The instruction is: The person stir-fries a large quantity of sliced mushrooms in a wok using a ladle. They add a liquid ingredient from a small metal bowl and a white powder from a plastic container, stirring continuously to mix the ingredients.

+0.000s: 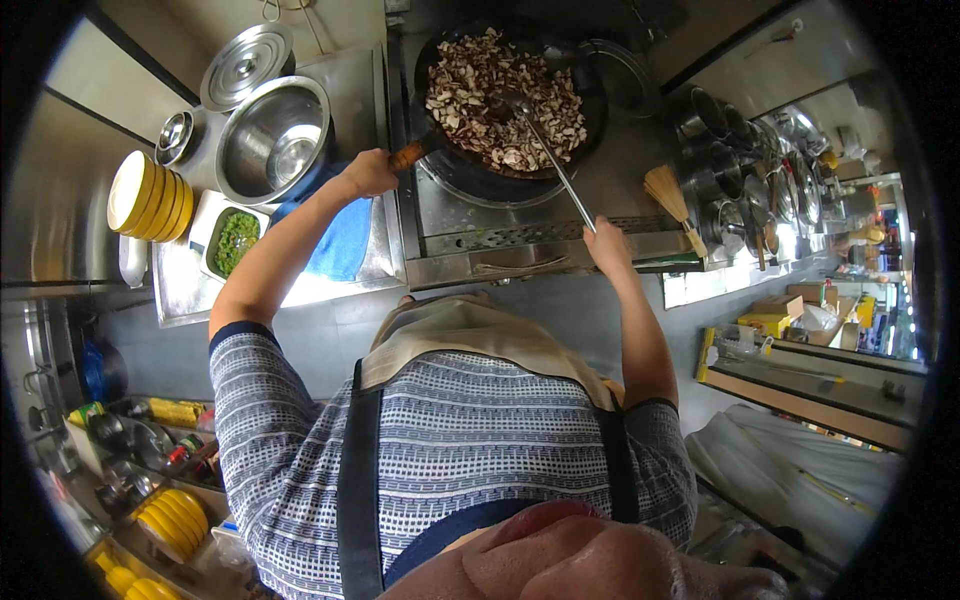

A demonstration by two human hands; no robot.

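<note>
My left hand (371, 174) is closed around the wooden handle (407, 156) of a large dark wok (420, 71). Chopped pale and brown pieces of food (472, 82), which look like sliced mushrooms, fill much of the wok. In my right hand (609, 244) is the end of a long metal ladle (559, 166); its head rests among the pieces near the middle. The wok sits tilted over a round burner ring (480, 196) on the steel stove.
Left of the stove stand a deep steel bowl (274, 142), a blue cloth (341, 238), a white dish of chopped greens (236, 244) and stacked yellow bowls (150, 199). On the right are a bamboo wok brush (671, 199) and several steel pots (724, 169).
</note>
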